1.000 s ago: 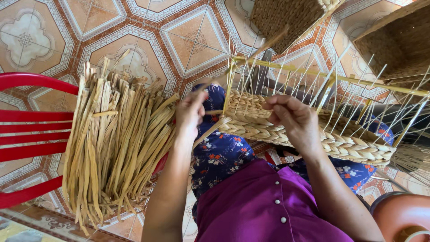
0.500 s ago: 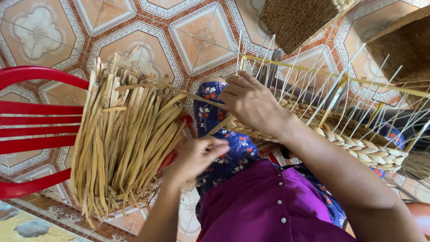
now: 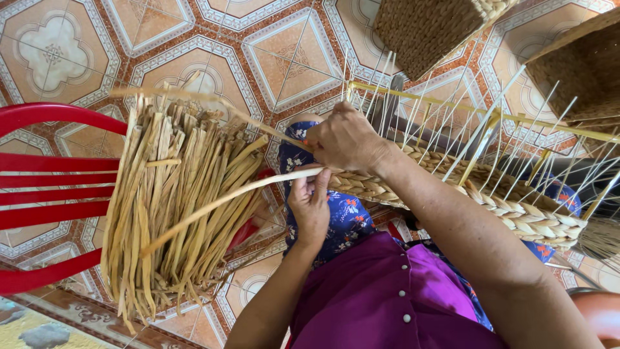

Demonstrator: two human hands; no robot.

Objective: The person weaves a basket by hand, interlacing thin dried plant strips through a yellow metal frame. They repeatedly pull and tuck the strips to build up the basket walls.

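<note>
Left hand (image 3: 310, 207) pinches long pale dried-reed strand (image 3: 213, 203) at its right end, beside braided rim of half-woven basket on wire frame (image 3: 516, 216). Strand's long axis slants down-left, across reed bundle (image 3: 174, 207) on red plastic chair (image 3: 45, 168). Right hand (image 3: 345, 139) nearer to rim, fingers curled, gripping second strand (image 3: 194, 97).

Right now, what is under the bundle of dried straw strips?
The bundle of dried straw strips lies across a red chair; its slats show at left. Patterned floor tiles surround it. The seat beneath the bundle is covered.

Patterned floor tiles (image 3: 278, 58) in terracotta and cream lying underfoot in daylight, a red plastic chair (image 3: 45, 187) standing at the left, two finished woven baskets (image 3: 426, 26) sitting top right
</note>
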